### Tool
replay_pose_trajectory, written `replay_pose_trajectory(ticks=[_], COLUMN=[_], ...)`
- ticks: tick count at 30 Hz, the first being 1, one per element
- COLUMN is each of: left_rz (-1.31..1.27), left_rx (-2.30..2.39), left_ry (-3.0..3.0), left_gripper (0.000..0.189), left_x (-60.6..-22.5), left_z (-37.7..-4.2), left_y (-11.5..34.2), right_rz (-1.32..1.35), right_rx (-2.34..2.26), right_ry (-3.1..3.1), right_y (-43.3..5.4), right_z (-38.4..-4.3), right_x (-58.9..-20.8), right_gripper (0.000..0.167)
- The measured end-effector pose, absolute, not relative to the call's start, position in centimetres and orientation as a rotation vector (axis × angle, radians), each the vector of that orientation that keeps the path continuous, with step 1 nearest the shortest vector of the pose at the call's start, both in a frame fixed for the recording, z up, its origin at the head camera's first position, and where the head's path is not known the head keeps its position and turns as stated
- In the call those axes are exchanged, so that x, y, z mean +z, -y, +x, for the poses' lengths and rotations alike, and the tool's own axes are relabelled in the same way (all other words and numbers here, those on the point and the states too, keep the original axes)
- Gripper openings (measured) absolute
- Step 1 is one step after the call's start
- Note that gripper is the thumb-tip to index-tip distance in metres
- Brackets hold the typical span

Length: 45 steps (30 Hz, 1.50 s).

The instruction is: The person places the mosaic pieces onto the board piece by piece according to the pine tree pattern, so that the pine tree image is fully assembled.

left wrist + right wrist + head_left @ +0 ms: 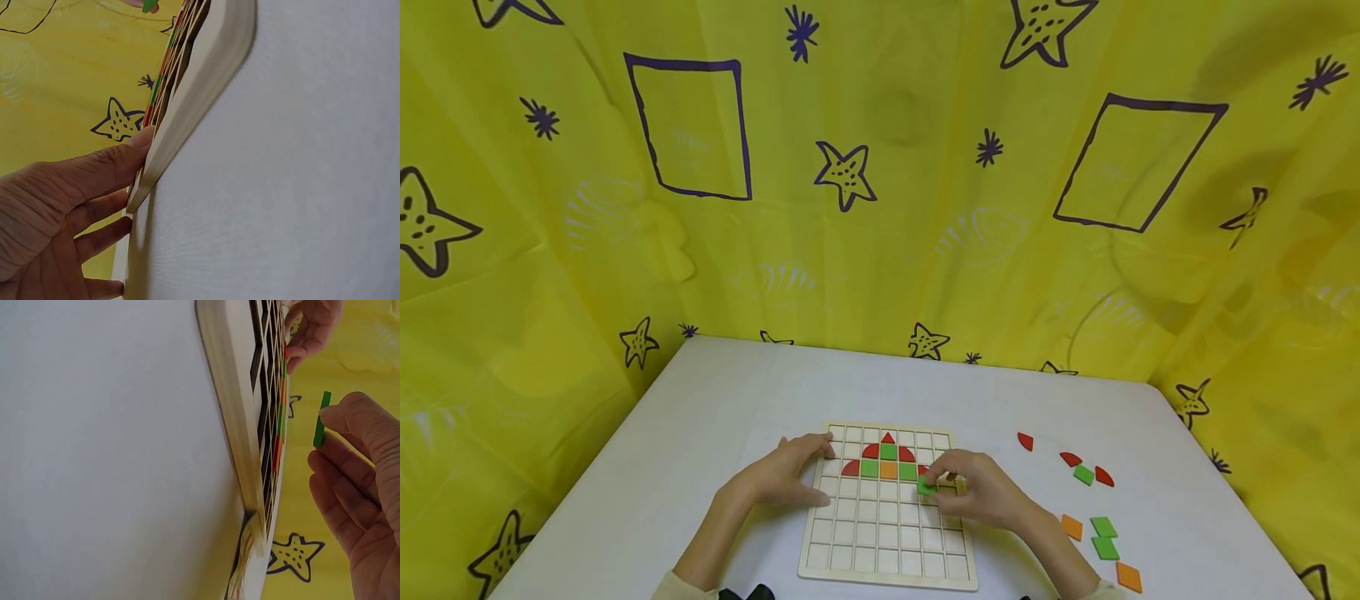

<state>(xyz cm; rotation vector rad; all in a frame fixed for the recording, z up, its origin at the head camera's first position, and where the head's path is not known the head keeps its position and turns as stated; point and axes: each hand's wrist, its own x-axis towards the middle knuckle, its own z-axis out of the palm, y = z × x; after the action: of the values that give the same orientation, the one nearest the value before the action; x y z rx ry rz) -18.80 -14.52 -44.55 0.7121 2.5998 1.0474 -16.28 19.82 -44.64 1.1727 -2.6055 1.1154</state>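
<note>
A pale wooden grid board (pixel 887 557) lies on the table between my hands. Set in its upper cells are a red triangle (pixel 888 438), red quarter circles (pixel 870 451), green squares (pixel 888 452) and an orange square (pixel 888 471). My right hand (pixel 981 492) pinches a green square tile (pixel 322 420) between thumb and fingers, held above the board's right side. That hand partly hides another red piece (pixel 922 470). At the board's left edge, my left hand (pixel 778 477) rests with fingers spread; its thumb (pixel 140 137) touches the rim.
Loose pieces lie right of the board: red quarter circles (pixel 1026 442), green squares (pixel 1104 527) and orange squares (pixel 1072 527). The white table (pixel 715 383) ends at a yellow curtain (pixel 895 250) printed with stars, behind and at both sides.
</note>
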Motion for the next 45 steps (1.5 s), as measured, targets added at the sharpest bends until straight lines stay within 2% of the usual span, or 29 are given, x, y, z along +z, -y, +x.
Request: replay_pose_trajectory(ticks=[8,16,28,45], left_rz=[0.722,0.706,0.723,0.722], left_rx=[1.040,1.040,1.048,1.036], left_ry=[-2.605,-2.606,-2.598,-2.606], left_gripper=[0.046,0.046,0.046,0.046], left_x=[-44.5,-44.5,-44.6,-44.7], left_z=[-18.6,-18.8,-18.7,-18.9], left_y=[14.6,14.5,14.6,14.6], right_rz=[1.196,1.190,1.142,1.099], right_rx=[1.063,0.798,0.595,0.626], right_ry=[2.672,2.759,2.889,2.796], right_y=[-17.6,-15.8,-14.0,-16.0], right_z=[-16.4,-16.5,-16.6,-15.4], right_x=[-44.3,-44.2,-43.8,-43.9], right_gripper=[0.020,0.013,0.016,0.011])
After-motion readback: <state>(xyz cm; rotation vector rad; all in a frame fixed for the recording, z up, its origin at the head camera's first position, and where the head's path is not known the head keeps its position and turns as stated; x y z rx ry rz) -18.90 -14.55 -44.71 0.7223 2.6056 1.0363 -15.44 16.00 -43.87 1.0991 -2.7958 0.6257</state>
